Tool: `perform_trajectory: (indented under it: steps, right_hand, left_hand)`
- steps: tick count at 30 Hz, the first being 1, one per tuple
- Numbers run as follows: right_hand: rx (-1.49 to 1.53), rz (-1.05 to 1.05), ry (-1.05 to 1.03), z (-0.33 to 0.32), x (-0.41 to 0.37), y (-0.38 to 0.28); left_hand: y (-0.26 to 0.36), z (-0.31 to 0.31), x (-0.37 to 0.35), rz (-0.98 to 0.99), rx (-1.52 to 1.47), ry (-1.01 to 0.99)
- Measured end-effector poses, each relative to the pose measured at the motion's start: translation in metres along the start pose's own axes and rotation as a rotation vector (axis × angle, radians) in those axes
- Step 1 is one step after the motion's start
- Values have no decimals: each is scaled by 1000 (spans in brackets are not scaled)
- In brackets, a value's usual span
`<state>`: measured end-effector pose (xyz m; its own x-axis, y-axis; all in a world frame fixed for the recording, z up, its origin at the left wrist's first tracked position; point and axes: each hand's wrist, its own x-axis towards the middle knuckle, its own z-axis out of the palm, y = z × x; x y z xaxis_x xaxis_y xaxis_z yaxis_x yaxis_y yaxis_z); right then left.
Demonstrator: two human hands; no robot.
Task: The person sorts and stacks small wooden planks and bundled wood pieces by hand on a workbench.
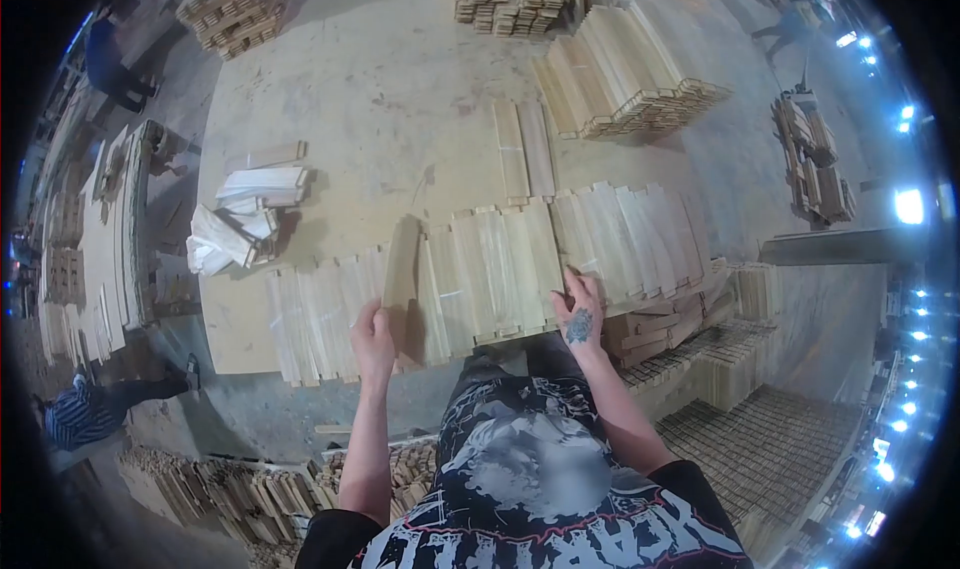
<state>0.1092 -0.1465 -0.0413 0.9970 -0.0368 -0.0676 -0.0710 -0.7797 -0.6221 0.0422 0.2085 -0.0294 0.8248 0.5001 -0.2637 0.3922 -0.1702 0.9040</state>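
Note:
A long row of thin wooden strips (pixel 490 269) lies side by side along the near edge of the table. My left hand (pixel 373 347) is closed at the near end of a darker wooden strip (pixel 402 259), which is tilted up from the row and casts a shadow to its right. My right hand (pixel 580 309), with a tattoo on its back, is closed at the near end of another wooden strip (pixel 541 244), beside a dark gap in the row. Its fingertips are partly hidden. Two loose strips (pixel 525 149) lie beyond the row.
A tall stack of strips (pixel 625 69) stands at the back right of the table (pixel 370 119). Short white-faced pieces (pixel 240 219) are heaped at left. Bundled wood (pixel 230 9) sits at the far edge. Stacked strips (pixel 740 379) fill the lower right; other people (pixel 110 64) are at left.

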Motion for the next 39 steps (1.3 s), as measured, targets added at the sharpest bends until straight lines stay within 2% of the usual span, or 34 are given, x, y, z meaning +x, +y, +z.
perform_trajectory:
  steps: [5, 8, 11, 14, 17, 23, 26, 29, 32, 35, 38, 39]
  right_hand:
    - [-36, -22, -2, 3, -8, -6]
    - [-78, -89, 13, 6, -17, 1]
    - [-34, -96, -2, 8, -20, 5]
    - [-12, -66, -29, 7, -22, 1]
    - [-76, -69, 29, 6, -26, -9]
    - [-172, -121, -1, 6, -31, -8]
    - [-291, -120, 8, -2, -29, 1]
    - [-391, -247, 95, -14, -24, 4]
    - [-351, -421, 134, -12, 5, -3]
    - [-364, -598, 37, -6, 43, -1]
    - [-386, -569, -54, -3, 52, 21]
    - [-382, -559, -42, -5, 53, 24]
  left_hand:
    - [-2, -25, -10, -28, -9, 63]
    - [-31, -33, -11, 26, -20, 81]
    - [-20, -34, -15, -28, -57, 80]
    - [-35, -31, -11, -9, -45, 124]
    - [-26, -35, -14, 106, 255, 108]
    - [-15, -44, -21, 231, 405, 146]
    - [-4, -42, -24, 180, 455, 196]
    - [-22, -35, -24, 187, 416, 228]
    - [-22, -22, -31, 239, 503, 239]
    - [-2, -3, -41, 301, 643, 310]
    - [-19, 6, -40, 298, 696, 338]
    - [-13, 10, -43, 240, 671, 318]
